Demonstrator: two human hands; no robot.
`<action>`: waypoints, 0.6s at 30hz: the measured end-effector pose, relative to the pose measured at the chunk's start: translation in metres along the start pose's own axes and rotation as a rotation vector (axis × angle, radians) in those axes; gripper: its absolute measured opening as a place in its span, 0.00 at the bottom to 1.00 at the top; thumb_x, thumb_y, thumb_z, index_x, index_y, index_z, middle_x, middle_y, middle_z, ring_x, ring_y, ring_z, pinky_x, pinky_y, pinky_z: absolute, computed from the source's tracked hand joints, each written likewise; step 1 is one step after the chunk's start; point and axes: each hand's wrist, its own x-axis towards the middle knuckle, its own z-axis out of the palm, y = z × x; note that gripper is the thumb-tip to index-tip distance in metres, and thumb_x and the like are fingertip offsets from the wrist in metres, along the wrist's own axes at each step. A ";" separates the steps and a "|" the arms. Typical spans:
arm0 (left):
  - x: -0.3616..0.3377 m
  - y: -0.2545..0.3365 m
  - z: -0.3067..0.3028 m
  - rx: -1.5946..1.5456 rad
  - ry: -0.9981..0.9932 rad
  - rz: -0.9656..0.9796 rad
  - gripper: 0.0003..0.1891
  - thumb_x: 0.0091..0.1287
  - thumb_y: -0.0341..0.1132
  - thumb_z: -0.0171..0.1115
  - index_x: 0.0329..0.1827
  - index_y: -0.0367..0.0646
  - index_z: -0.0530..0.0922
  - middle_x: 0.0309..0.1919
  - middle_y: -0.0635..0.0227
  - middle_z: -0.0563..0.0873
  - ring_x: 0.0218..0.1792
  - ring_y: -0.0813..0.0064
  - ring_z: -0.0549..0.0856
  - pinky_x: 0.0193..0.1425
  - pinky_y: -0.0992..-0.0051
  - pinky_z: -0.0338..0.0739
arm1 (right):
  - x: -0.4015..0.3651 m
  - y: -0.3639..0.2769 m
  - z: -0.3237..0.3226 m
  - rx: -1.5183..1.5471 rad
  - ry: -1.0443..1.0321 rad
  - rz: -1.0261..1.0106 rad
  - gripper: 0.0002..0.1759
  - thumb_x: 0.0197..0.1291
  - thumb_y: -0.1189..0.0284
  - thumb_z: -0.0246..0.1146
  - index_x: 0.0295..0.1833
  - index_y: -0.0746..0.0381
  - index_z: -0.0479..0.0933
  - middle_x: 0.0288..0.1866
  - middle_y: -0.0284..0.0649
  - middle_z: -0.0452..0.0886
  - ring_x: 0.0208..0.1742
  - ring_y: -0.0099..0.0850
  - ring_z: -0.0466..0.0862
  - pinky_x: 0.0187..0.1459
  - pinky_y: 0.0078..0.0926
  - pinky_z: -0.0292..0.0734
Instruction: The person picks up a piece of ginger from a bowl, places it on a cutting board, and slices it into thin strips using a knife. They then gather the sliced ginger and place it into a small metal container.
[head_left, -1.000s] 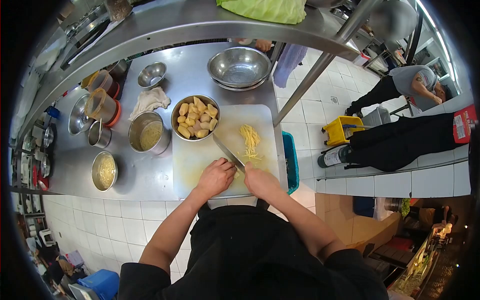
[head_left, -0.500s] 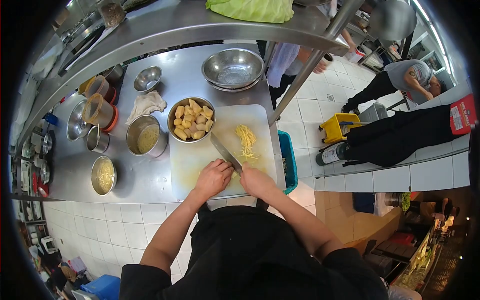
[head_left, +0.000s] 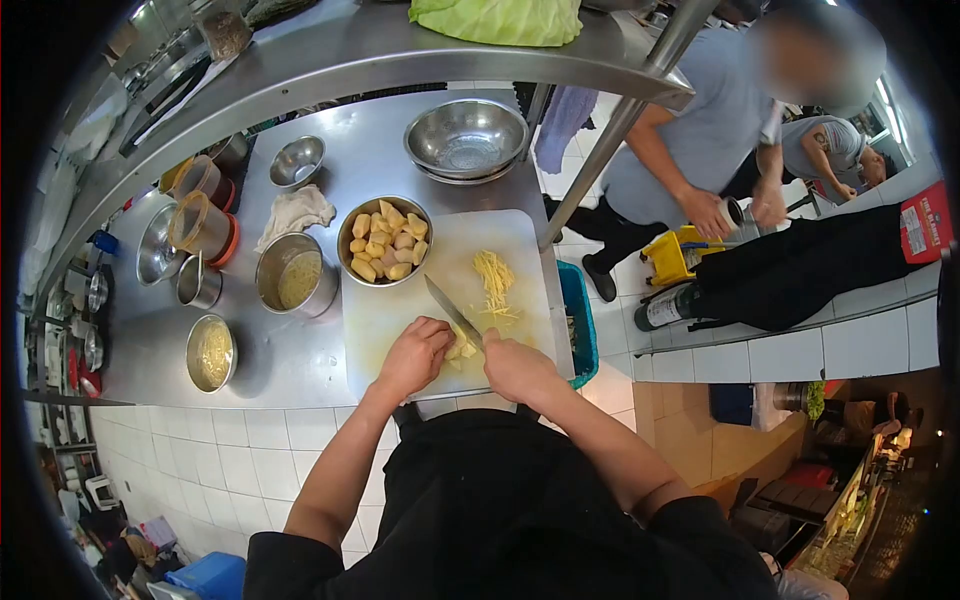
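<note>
On the white cutting board [head_left: 390,320], my right hand [head_left: 518,370] is closed round the handle of a knife [head_left: 451,309], whose blade points up and to the left. Just left of the blade, my left hand [head_left: 415,355] has its fingers bent over pale yellow slices [head_left: 461,350]; whether it grips any is hidden. A pile of thin yellow strips [head_left: 493,282] lies right of the blade. At the board's upper left stands a metal bowl of peeled yellow pieces [head_left: 385,240].
Metal pots [head_left: 296,273], a bowl with pale contents [head_left: 211,353], a cloth [head_left: 295,216] and stacked bowls [head_left: 466,138] share the steel table. A shelf [head_left: 400,50] overhangs the back. One person [head_left: 690,140] stands beyond the right post; another bends behind.
My left hand has shifted slightly left, uncovering the slices beside the blade. A person has come further into view at the upper right, holding a container.
</note>
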 end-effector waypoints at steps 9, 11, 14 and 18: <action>-0.005 -0.013 0.001 0.001 -0.084 0.110 0.11 0.69 0.25 0.71 0.52 0.37 0.92 0.57 0.63 0.93 0.62 0.58 0.90 0.68 0.63 0.88 | 0.016 0.002 0.030 0.014 0.006 0.020 0.16 0.79 0.75 0.52 0.64 0.73 0.73 0.49 0.70 0.92 0.53 0.66 0.94 0.56 0.65 0.87; -0.004 -0.011 0.001 -0.007 -0.086 0.110 0.11 0.69 0.25 0.71 0.52 0.37 0.92 0.57 0.63 0.93 0.62 0.58 0.90 0.68 0.62 0.88 | 0.009 -0.004 0.017 -0.008 0.003 0.022 0.15 0.79 0.75 0.52 0.64 0.73 0.73 0.48 0.69 0.92 0.51 0.65 0.94 0.54 0.65 0.88; -0.001 -0.012 0.000 -0.016 -0.097 0.112 0.10 0.68 0.25 0.70 0.51 0.37 0.92 0.56 0.62 0.93 0.61 0.58 0.89 0.67 0.62 0.87 | 0.013 -0.002 0.042 -0.004 0.043 0.037 0.15 0.79 0.75 0.53 0.64 0.73 0.73 0.48 0.69 0.92 0.51 0.65 0.95 0.53 0.66 0.88; -0.002 -0.014 0.002 0.003 -0.079 0.171 0.09 0.68 0.25 0.70 0.49 0.37 0.91 0.55 0.63 0.93 0.59 0.57 0.89 0.67 0.61 0.87 | 0.019 0.004 0.045 0.012 0.059 -0.018 0.16 0.79 0.75 0.54 0.64 0.73 0.73 0.46 0.68 0.92 0.50 0.65 0.95 0.53 0.65 0.89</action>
